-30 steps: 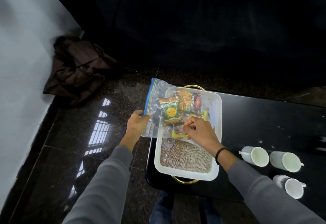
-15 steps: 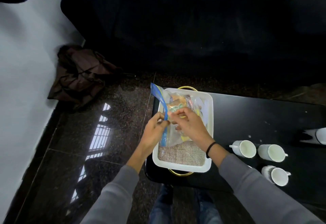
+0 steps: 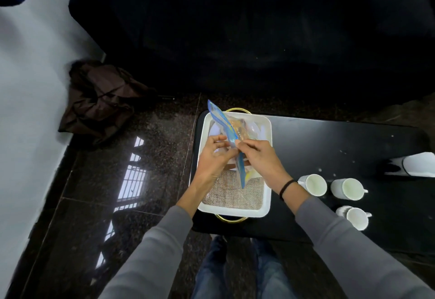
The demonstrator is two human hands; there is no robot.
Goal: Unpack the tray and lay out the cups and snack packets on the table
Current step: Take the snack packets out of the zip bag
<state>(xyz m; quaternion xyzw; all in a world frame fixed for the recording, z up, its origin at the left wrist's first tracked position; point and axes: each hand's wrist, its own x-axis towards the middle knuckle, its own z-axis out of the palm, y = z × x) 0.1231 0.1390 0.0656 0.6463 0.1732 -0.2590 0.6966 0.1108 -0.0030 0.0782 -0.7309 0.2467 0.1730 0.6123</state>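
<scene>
White cups: three cups [image 3: 314,184] [image 3: 348,188] [image 3: 355,217] already out on the black bench [image 3: 329,143], right of the tray [image 3: 267,201].
Left to do: snack packets not yet laid out.
Bag: clear zip bag [image 3: 229,133], blue seal, packets inside, held edge-up over the tray's far half.
Left hand [image 3: 211,156]: fingers pinched on the seal.
Right hand [image 3: 259,157]: fingers clamped on the seal opposite.
Tray: burlap liner [image 3: 233,195] otherwise bare.

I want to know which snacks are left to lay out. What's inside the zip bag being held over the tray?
Through the zip bag, held edge-on by the left hand and right hand, only orange-brown packaging shows. How many packets, and which, is hidden.
</scene>
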